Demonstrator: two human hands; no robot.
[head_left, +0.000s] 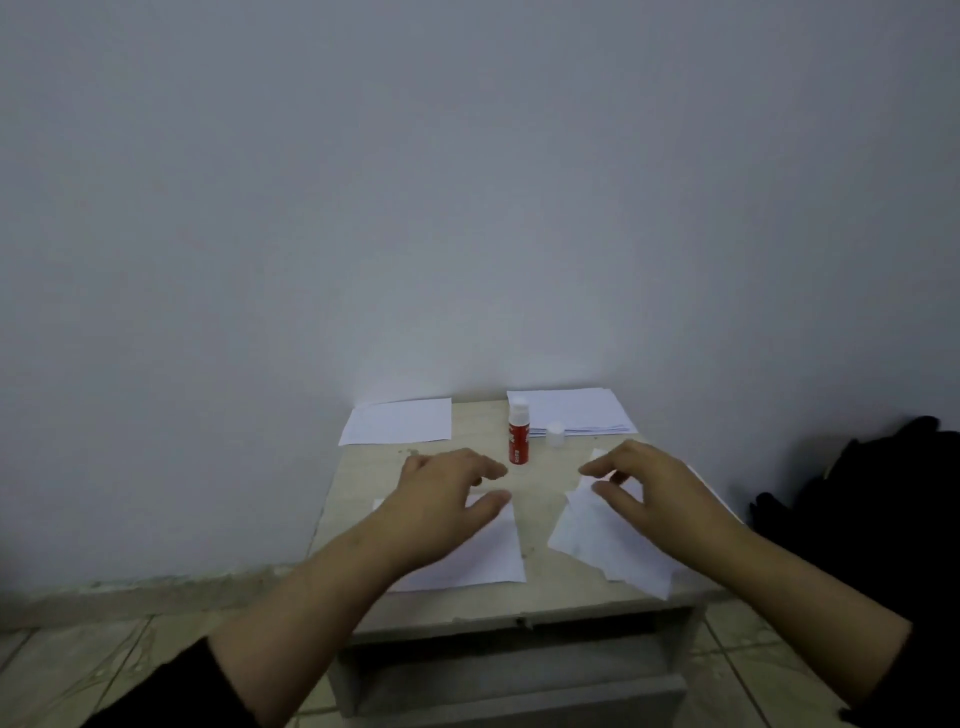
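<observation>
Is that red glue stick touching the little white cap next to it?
Apart. The head view shows the glue stick standing left of the cap, with a clear gap between them.

Upright glue stick (518, 436) beyond left sheet (483, 556)

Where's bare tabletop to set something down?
Middle strip between the front sheet and the creased paper, just this side of the glue stick. Back edge is crowded: back sheet, paper stack, cap.

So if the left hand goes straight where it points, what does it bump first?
Probably the red glue stick, standing just beyond the left hand; depth is hard to judge.
</observation>
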